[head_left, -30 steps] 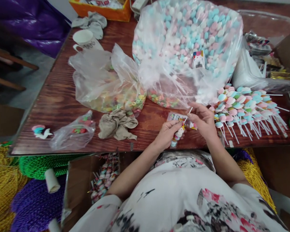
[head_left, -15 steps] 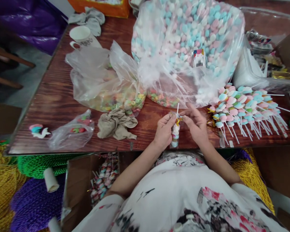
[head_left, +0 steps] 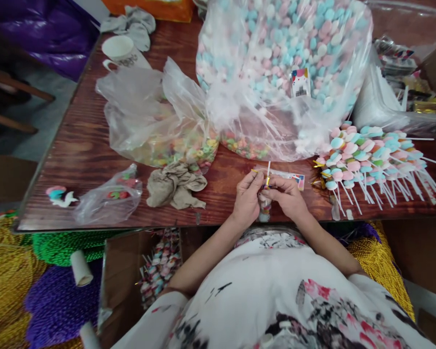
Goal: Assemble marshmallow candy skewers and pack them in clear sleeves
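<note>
1. Head view: the candy skewer [head_left: 265, 214] sits between the left hand [head_left: 247, 196] and right hand [head_left: 288, 196], neither clearly nearer, just over the near edge of the counter [head_left: 225, 186]. Its long axis runs away from the body, white stick [head_left: 269, 167] outermost.
2. Head view: both hands' fingers are pinched narrow around its neck, at a gold tie [head_left: 267, 182].
3. Head view: below them, pale candies show in clear wrapping, partly hidden.
</note>
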`<action>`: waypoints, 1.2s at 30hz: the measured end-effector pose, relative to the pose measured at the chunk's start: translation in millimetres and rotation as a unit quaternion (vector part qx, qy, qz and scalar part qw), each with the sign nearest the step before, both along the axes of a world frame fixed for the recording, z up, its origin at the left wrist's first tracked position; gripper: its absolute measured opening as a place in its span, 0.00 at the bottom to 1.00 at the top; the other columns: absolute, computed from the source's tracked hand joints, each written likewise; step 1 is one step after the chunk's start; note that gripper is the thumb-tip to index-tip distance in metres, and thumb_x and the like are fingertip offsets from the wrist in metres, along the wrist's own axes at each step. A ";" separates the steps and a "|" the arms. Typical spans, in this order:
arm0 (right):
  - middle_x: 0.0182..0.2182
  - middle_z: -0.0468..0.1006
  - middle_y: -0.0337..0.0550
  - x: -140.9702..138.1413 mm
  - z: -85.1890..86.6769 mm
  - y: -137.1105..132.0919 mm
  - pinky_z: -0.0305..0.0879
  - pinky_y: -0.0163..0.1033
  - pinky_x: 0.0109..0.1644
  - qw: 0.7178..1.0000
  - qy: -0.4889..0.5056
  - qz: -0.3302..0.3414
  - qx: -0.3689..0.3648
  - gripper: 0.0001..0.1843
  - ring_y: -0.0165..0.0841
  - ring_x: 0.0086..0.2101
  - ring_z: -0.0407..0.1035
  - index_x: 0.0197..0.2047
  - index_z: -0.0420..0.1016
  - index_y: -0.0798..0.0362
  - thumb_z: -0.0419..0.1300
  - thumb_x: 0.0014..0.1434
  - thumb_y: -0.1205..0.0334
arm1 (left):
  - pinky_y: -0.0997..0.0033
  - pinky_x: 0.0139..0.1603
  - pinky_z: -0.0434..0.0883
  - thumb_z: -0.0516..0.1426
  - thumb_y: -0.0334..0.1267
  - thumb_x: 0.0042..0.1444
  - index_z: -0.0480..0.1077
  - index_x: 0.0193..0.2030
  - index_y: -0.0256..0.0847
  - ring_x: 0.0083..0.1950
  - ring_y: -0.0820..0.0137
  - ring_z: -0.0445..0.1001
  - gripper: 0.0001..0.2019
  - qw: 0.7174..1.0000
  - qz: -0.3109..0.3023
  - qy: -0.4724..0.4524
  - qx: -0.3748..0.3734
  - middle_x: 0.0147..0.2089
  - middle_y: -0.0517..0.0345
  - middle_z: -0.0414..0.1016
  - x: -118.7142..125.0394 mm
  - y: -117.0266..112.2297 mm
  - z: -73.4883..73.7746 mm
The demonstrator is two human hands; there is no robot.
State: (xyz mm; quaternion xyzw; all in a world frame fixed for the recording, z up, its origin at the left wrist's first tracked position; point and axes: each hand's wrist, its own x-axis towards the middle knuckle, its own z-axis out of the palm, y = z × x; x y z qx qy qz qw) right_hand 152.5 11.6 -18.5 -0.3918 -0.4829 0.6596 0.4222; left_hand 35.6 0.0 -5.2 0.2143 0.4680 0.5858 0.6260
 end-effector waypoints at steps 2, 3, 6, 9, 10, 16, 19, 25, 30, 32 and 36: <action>0.22 0.72 0.34 1.0 -2.1 1.4 0.58 0.31 0.25 0.999 0.016 -0.036 -0.027 0.11 0.24 0.21 0.61 0.28 0.76 0.52 0.70 0.47 0.55 | 0.76 0.36 0.71 0.65 0.46 0.49 0.73 0.29 0.41 0.35 0.75 0.74 0.11 1.000 0.013 -0.024 -0.004 0.32 0.62 0.76 -6.2 0.2 1.6; 0.22 0.72 0.33 2.3 -3.0 2.5 0.55 0.31 0.23 0.998 0.019 -0.054 -0.034 0.12 0.23 0.20 0.59 0.28 0.75 0.53 0.70 0.46 0.55 | 0.75 0.37 0.72 0.65 0.45 0.48 0.73 0.29 0.40 0.35 0.74 0.75 0.11 1.000 0.006 -0.029 -0.002 0.33 0.61 0.77 -9.9 -0.6 1.8; 0.22 0.71 0.32 6.7 -4.5 5.4 0.53 0.30 0.21 0.996 0.009 -0.090 -0.027 0.12 0.22 0.19 0.57 0.28 0.74 0.53 0.71 0.45 0.56 | 0.74 0.38 0.72 0.66 0.43 0.48 0.76 0.31 0.38 0.35 0.74 0.74 0.10 0.997 -0.078 -0.011 0.002 0.36 0.57 0.78 -19.7 -6.5 0.0; 0.22 0.71 0.32 6.9 -6.0 5.1 0.56 0.30 0.22 0.995 0.002 -0.099 -0.021 0.14 0.23 0.20 0.59 0.26 0.72 0.53 0.71 0.44 0.56 | 0.73 0.41 0.71 0.67 0.42 0.46 0.78 0.29 0.38 0.37 0.73 0.74 0.09 0.991 -0.132 0.036 0.007 0.44 0.54 0.78 -23.6 -13.5 -4.2; 0.21 0.71 0.32 6.0 -6.7 4.5 0.57 0.30 0.22 0.994 0.005 -0.105 -0.023 0.15 0.23 0.20 0.60 0.25 0.71 0.53 0.71 0.44 0.56 | 0.73 0.42 0.71 0.67 0.43 0.46 0.78 0.28 0.39 0.38 0.73 0.74 0.10 0.990 -0.132 0.047 0.011 0.45 0.54 0.78 -23.7 -14.9 -5.5; 0.19 0.70 0.32 7.1 -1.8 8.2 0.53 0.29 0.18 0.983 0.079 -0.140 -0.092 0.15 0.22 0.17 0.58 0.24 0.68 0.52 0.70 0.46 0.55 | 0.78 0.34 0.69 0.67 0.44 0.45 0.78 0.26 0.39 0.32 0.77 0.71 0.10 0.993 -0.117 0.035 0.006 0.40 0.56 0.77 -22.5 -14.1 -9.2; 0.25 0.74 0.35 15.3 4.8 11.8 0.57 0.28 0.19 0.974 0.118 -0.167 -0.093 0.12 0.23 0.22 0.62 0.32 0.74 0.51 0.69 0.47 0.56 | 0.79 0.32 0.69 0.68 0.42 0.42 0.75 0.23 0.37 0.29 0.79 0.70 0.11 0.996 -0.085 0.001 -0.007 0.37 0.58 0.76 -23.0 -12.7 -10.4; 0.34 0.75 0.37 16.3 1.0 2.9 0.61 0.31 0.23 0.995 0.059 -0.064 -0.039 0.15 0.23 0.25 0.63 0.38 0.80 0.49 0.71 0.44 0.60 | 0.78 0.36 0.71 0.69 0.44 0.42 0.78 0.29 0.40 0.31 0.77 0.72 0.11 0.999 -0.048 0.001 -0.011 0.31 0.61 0.77 -17.8 -13.8 -10.3; 0.32 0.71 0.37 5.9 -2.4 -3.6 0.62 0.33 0.26 0.992 0.012 -0.123 0.041 0.03 0.25 0.26 0.64 0.28 0.80 0.50 0.69 0.49 0.61 | 0.78 0.36 0.71 0.67 0.44 0.46 0.79 0.31 0.42 0.31 0.78 0.72 0.10 0.999 -0.025 0.026 0.019 0.31 0.62 0.78 -11.3 -15.6 -8.6; 0.32 0.73 0.38 3.7 -2.2 -3.9 0.66 0.35 0.33 0.985 -0.018 -0.147 0.087 0.01 0.27 0.30 0.67 0.29 0.80 0.49 0.67 0.51 0.62 | 0.77 0.40 0.72 0.67 0.43 0.47 0.79 0.34 0.42 0.34 0.76 0.74 0.09 0.999 -0.009 0.018 0.030 0.34 0.61 0.80 -10.3 -14.9 -8.6; 0.32 0.74 0.37 2.4 -2.7 -4.2 0.68 0.38 0.40 0.964 -0.063 -0.177 0.188 0.04 0.29 0.34 0.69 0.33 0.80 0.47 0.66 0.54 0.66 | 0.72 0.45 0.73 0.68 0.42 0.46 0.80 0.36 0.40 0.38 0.72 0.77 0.11 0.999 0.011 0.025 0.034 0.37 0.57 0.82 -10.5 -13.6 -10.0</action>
